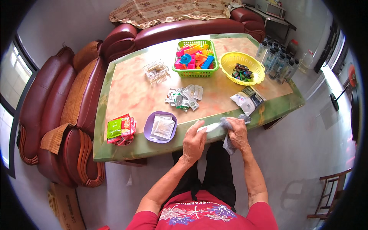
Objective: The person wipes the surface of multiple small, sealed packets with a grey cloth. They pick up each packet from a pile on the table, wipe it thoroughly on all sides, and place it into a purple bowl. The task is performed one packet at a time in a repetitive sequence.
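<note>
Head view. Table (126,96), beyond the right hand (238,134). Yellow basket (230,59), beyond the same hand. Purple bowl (147,128), left of the left hand (193,143). Right hand, gripping grey cloth (229,145) that hangs beneath its fingers. Left hand, pinching a white item (212,127), blurred, between both hands.

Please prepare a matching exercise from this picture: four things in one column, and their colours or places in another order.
Things:
1. Cloth
2. Round basket
3. Rectangular basket
4. Small dish with flat white packets

Colours or places:
A. Purple
B. In the right hand
C. Green
D. Yellow

Right pairs: 1-B, 2-D, 3-C, 4-A
</note>
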Motion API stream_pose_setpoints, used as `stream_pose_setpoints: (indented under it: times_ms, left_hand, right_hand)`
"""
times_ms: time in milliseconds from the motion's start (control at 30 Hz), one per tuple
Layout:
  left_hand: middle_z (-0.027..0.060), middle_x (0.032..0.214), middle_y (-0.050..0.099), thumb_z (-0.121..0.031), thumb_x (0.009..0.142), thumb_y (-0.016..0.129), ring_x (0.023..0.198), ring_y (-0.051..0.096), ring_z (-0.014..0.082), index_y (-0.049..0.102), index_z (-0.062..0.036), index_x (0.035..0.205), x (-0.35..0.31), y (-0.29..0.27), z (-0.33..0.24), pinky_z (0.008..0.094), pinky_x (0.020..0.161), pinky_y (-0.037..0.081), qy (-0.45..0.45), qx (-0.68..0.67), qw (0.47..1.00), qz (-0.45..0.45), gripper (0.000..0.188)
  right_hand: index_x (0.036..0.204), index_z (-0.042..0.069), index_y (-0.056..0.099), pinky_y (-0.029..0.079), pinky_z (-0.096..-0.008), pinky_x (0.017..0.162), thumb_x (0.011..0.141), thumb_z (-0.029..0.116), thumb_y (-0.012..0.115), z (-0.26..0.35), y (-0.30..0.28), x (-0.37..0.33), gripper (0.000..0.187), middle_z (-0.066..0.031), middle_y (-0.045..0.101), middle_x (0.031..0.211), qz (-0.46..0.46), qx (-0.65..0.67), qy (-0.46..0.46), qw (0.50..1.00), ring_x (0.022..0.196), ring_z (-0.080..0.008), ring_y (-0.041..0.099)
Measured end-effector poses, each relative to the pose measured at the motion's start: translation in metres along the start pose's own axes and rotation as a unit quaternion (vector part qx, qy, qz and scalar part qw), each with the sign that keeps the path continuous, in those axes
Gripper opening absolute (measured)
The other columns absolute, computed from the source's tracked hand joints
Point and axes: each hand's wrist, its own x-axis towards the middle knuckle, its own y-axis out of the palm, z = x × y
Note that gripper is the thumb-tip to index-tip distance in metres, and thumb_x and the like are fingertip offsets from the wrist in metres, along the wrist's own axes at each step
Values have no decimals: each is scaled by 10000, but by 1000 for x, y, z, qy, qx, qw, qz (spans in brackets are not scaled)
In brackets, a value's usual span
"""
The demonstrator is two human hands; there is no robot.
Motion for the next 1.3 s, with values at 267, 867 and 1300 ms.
stream_pose_setpoints:
  times_ms: [267,867,1300]
  left_hand:
    - [57,1162,648,-162,990,542,998,639,163,577,-34,1207,-20,6,10,298,899,504,-373,-628,682,26,254]
    - [95,1327,565,-376,1058,309,1222,539,239,491,-55,1344,-8,2,40,418,1080,397,-441,-714,542,40,467]
    - [99,1464,442,-528,1033,227,1353,411,238,370,-81,1457,-8,-1,41,408,1145,311,-388,-789,475,35,633]
  right_hand:
    - [1195,37,618,405,-430,979,735,-15,605,84,13,-9,463,-119,612,1230,-70,83,-95,990,1088,-339,527]
    - [1213,-1,578,398,-473,977,718,5,619,86,61,-5,497,-168,559,1267,-30,4,-131,991,1121,-368,497]
    - [1182,74,617,408,-441,926,760,131,626,78,83,20,426,-65,597,1224,-12,-87,-30,996,1112,-299,508]
